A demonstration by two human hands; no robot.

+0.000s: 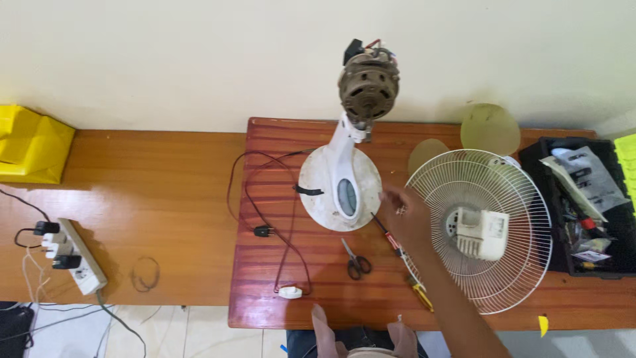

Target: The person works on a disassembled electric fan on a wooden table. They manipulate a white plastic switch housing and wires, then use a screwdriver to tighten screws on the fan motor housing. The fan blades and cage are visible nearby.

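Oddly, your right hand [407,215] blurs above the screwdriver [387,233], its grip unreadable, your left hand out of frame.

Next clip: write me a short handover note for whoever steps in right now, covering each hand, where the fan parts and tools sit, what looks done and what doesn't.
Right hand: reaching over the table toward the red-handled screwdriver beside the fan base; whether it grips anything is unclear.
Left hand: out of view.
Parts: bare fan motor upright on its stand; white fan guard lying flat to the right, with a white housing piece on it; scissors in front of the base; toolbox at far right.
Done: guard and housing off the motor.
Left: motor still mounted on the stand.
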